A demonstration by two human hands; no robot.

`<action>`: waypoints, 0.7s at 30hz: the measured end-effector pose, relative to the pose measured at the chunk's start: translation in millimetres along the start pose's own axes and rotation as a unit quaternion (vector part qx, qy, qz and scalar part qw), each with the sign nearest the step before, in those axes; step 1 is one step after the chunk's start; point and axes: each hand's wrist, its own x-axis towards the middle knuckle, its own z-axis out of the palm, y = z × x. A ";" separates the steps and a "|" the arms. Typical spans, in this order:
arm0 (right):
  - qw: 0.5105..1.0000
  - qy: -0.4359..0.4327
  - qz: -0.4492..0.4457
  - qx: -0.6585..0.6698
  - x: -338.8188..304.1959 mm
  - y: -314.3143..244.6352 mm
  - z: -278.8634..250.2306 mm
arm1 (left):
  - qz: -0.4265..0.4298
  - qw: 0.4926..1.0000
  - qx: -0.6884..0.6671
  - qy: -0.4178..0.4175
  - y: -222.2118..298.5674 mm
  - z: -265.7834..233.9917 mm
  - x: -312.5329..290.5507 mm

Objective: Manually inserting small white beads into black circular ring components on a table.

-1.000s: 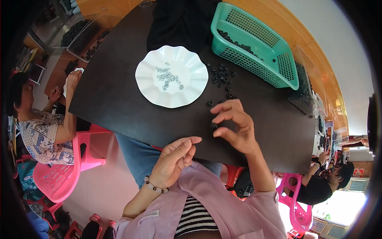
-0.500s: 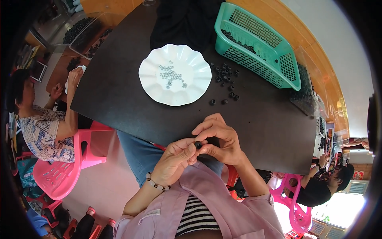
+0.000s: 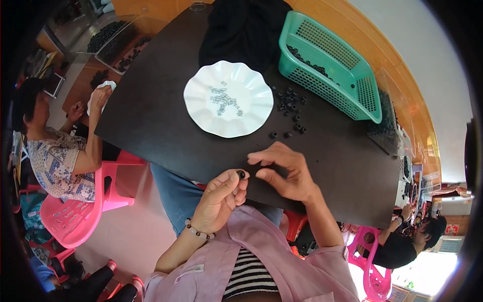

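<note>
- While the left hand (image 3: 217, 195) sits just inside the near table edge, its thumb and forefinger are pinched on a small black piece (image 3: 241, 174).
- Piece: right at the fingertips, toward half past one from the palm; its dark round end shows, the rest hidden by the fingers.
- Right hand (image 3: 289, 176): at three o'clock from the piece, near but apart from it; thumb and forefinger tips parted, nothing seen between them.
- Half a second ago: both hands met on the piece. Now only the left has it, and the right has drawn clear.
- One second ago: piece was in the right hand's fingers, the left without it.
- White plate (image 3: 256, 113): twelve o'clock from the piece, small clear bits (image 3: 225, 100) on it, as before.
- Loose black pieces (image 3: 288, 100): about one o'clock, scattered on the dark table (image 3: 161, 110).
- Green basket (image 3: 322, 78): beyond them, between one and two o'clock, more black pieces inside.
</note>
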 end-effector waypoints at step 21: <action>0.945 -0.016 0.002 -0.328 122.0 37.0 -2.1 | -0.009 0.998 0.066 -0.005 0.8 -0.1 0.3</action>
